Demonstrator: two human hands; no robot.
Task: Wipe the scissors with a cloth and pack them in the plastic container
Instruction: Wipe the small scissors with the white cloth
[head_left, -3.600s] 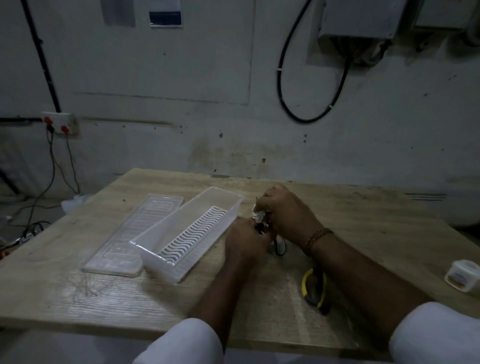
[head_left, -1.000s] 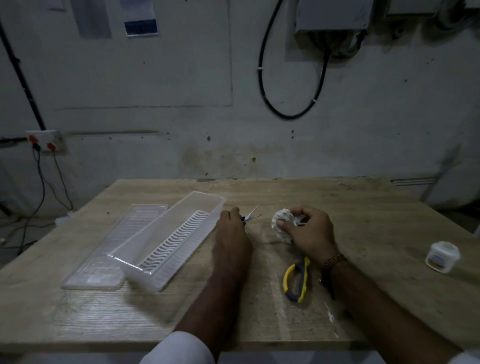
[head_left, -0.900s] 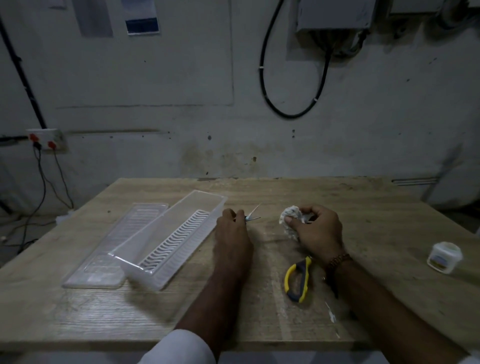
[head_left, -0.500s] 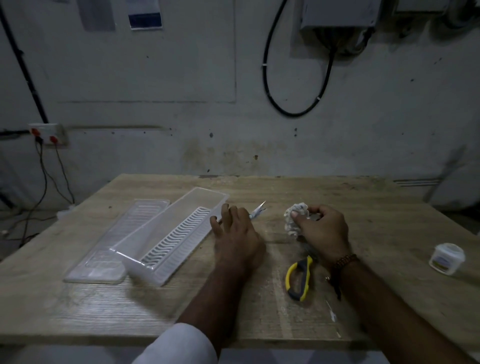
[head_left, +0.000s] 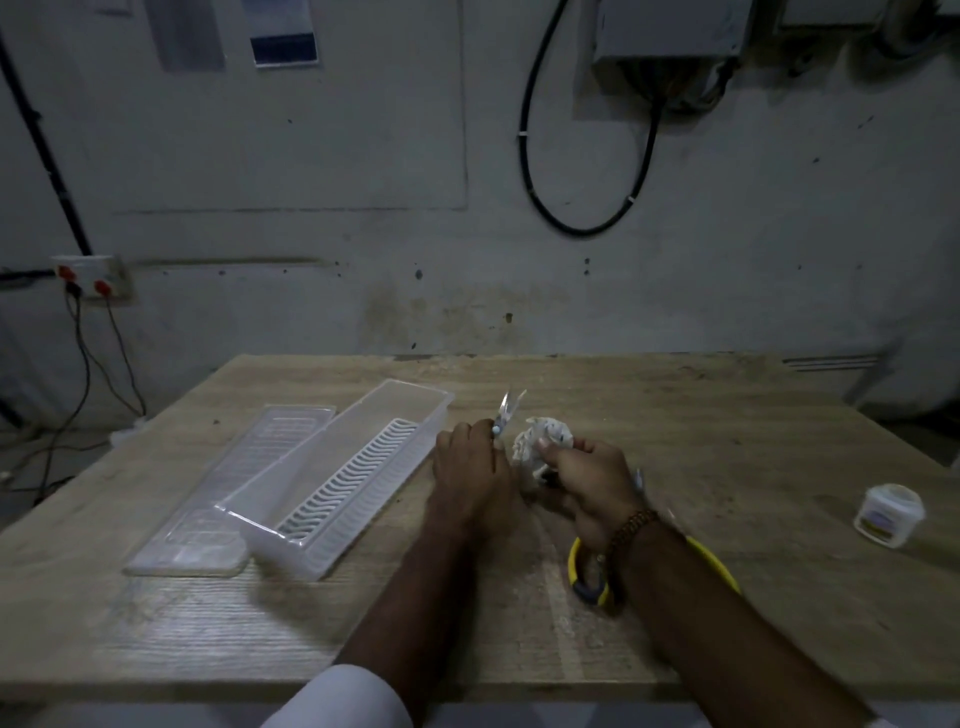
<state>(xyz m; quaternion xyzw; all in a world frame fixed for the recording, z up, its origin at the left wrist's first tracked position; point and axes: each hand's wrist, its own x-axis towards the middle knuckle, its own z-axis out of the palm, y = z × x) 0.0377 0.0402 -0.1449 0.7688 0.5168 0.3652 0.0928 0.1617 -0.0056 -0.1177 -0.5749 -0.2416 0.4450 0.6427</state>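
My left hand (head_left: 470, 470) grips a small pair of scissors (head_left: 506, 410), whose slightly parted blades point up and away above my knuckles. Just to its right, my right hand (head_left: 587, 480) is closed on a crumpled white cloth (head_left: 537, 441), which sits close beside the blades without clearly touching them. The clear plastic container (head_left: 337, 478) lies open on the wooden table to the left of my left hand, a ribbed insert inside it. A second pair of scissors with yellow and dark handles (head_left: 587, 577) lies on the table, partly hidden under my right wrist.
The container's clear lid (head_left: 234, 488) lies flat along its left side. A small white jar (head_left: 889, 514) stands near the table's right edge. The wooden table (head_left: 727, 441) ends at a grey wall with cables and a socket at the left.
My left hand has tilted the small scissors more upright. My right hand with the cloth has moved left, closer to the blades, and now covers more of the yellow scissors.
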